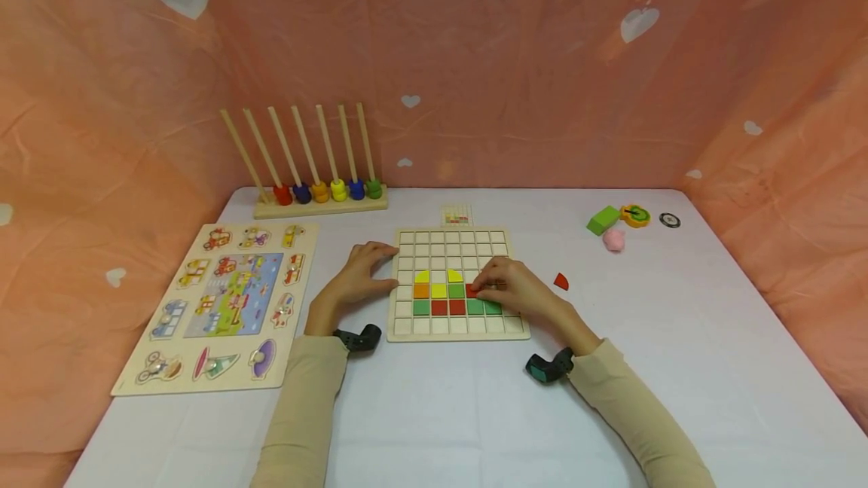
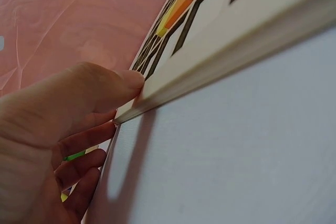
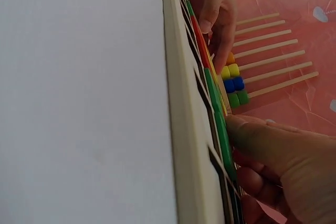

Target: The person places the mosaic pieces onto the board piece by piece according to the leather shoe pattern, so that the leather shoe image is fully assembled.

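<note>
A wooden grid board (image 1: 458, 328) lies on the table with coloured tiles in several cells. My left hand (image 1: 359, 273) is at its left edge; thumb and fingertips touch the rim, as the thumb (image 2: 123, 80) shows in the left wrist view. Over the right part of the tiles, my right hand (image 1: 515, 288) pinches a red tile (image 1: 470, 291) with thumb and fingers, at a cell beside a green square (image 1: 456, 291). Two yellow rounded tiles, such as this yellow tile (image 1: 455, 276), top the coloured rows. Fingers partly hide the red tile.
Behind the board is a small pattern card (image 1: 457, 216). A red quarter-round tile (image 1: 560, 282) lies to the right. Farther right are a green block (image 1: 603, 221) and a pink piece (image 1: 613, 240). On the left stand a peg rack (image 1: 325, 207) and a picture puzzle (image 1: 197, 386).
</note>
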`<state>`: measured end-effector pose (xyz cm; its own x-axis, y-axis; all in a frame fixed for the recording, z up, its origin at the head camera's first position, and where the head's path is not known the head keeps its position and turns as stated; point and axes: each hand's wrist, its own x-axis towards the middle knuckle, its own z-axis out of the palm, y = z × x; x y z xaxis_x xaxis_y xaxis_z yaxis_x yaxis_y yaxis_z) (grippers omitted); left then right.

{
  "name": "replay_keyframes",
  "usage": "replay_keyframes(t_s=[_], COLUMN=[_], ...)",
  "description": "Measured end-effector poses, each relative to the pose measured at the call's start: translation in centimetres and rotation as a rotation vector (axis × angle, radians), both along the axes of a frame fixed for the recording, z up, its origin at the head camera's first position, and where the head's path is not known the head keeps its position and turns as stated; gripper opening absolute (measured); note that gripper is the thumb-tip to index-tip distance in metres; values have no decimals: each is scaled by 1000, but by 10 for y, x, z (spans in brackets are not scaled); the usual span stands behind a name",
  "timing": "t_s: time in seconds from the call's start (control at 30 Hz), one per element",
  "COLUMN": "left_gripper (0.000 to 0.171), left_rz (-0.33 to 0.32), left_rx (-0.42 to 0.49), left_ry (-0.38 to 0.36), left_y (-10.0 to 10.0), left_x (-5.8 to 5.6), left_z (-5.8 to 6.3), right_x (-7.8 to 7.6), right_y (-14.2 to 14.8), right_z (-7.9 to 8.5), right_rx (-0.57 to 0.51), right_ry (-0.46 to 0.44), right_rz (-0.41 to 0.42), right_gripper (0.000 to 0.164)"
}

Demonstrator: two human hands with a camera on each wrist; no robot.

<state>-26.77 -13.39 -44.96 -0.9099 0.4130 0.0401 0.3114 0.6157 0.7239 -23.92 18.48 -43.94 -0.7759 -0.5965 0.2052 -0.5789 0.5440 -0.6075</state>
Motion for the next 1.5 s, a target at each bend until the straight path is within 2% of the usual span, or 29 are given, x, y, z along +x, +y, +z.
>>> replay_keyframes(t_s=[0.2,0.3,0.4,0.5,0.67,0.83,0.97,1.13,1.33,1.5], left_gripper=[60,60,59,59,59,59,59,59,59,59], left_rz=[-1,0,2,3,-4,-7,-2,5,-1,-3], left_rx=[-4,-3,-6,-10,-12,-20,-16,-9,-10,-15], left_ry=[-4,-14,-18,-14,1,6,-9,-28,-4,3], left_y=[-1,-1,-1,-1,-1,-1,-1,0,0,0], left_x=[-1,-2,-2,-1,-1,-2,-1,-1,-1,0], left_z=[0,-1,-1,0,2,0,0,0,1,1], right_x=[0,0,0,-1,0,5,8,7,6,7], right_y=[2,8,20,35,63,84,94,101,106,108], right_z=[0,4,9,13,17,19,18,14,11,8], right_rx=[7,-17,-58,-82,-52,29,86,106,128,132], right_ry=[6,9,37,108,171,113,60,12,-31,-31], right_rz=[4,-21,-85,-154,-274,-369,-410,-423,-429,-431], right_gripper=[15,20,24,27,28,29,32,34,34,31])
